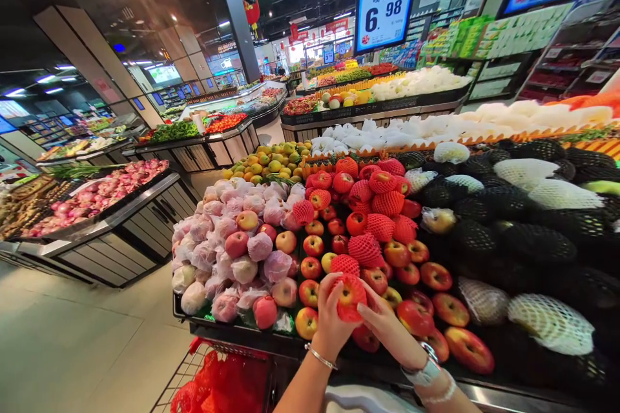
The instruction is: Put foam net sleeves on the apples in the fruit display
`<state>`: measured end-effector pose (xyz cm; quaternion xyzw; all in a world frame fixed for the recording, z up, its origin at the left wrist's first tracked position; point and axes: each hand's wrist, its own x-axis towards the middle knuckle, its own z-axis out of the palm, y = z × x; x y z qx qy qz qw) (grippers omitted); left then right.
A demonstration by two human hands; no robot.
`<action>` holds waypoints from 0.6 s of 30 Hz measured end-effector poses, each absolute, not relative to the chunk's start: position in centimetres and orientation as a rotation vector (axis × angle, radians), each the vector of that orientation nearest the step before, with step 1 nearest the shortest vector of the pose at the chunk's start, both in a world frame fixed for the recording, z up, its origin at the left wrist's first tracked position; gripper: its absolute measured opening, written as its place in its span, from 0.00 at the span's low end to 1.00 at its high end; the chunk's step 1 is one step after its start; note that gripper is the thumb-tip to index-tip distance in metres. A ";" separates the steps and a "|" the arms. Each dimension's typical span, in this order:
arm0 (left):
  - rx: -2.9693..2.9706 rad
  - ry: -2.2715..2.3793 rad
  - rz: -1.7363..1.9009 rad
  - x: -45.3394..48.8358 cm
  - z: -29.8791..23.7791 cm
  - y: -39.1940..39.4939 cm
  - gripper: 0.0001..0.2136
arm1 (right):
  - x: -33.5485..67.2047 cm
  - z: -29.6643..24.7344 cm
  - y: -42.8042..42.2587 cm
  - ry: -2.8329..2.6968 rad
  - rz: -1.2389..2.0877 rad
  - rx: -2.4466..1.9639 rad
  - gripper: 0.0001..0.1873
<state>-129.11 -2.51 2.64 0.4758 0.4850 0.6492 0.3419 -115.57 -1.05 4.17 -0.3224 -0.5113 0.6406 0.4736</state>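
Between both my hands is an apple (352, 295) in a red foam net, held over the front of the apple display. My left hand (333, 316) curls round its left side, a bracelet on the wrist. On the other side, my right hand (382, 319) has its fingers against the netted apple; a watch is on that wrist. Bare red-yellow apples (415, 317) lie around and below my hands. Behind them rises a heap of apples in red foam nets (380, 226). Parts of my fingers are hidden behind the fruit.
Wrapped pinkish fruit (213, 232) is heaped on the left, and dark netted melons (523, 242) lie on the right. A shopping cart (167, 393) with red foam nets (217, 381) stands below the display's front edge. An onion stand (104, 197) is across the aisle floor (97, 335).
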 end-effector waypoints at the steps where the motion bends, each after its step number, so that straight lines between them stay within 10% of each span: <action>1: 1.269 1.280 1.645 -129.0 2.9 -2.3 0.26 | -115.8 4.2 -0.8 -1.177 1.618 -0.806 0.29; 10: 1.448 1.321 1.644 -132.8 4.7 -2.7 0.54 | -114.6 6.0 5.4 -1.106 1.543 -0.799 0.23; 18: 1.203 1.847 1.962 -141.8 1.4 -7.2 0.31 | -113.3 14.4 25.5 -1.679 0.437 -1.395 0.42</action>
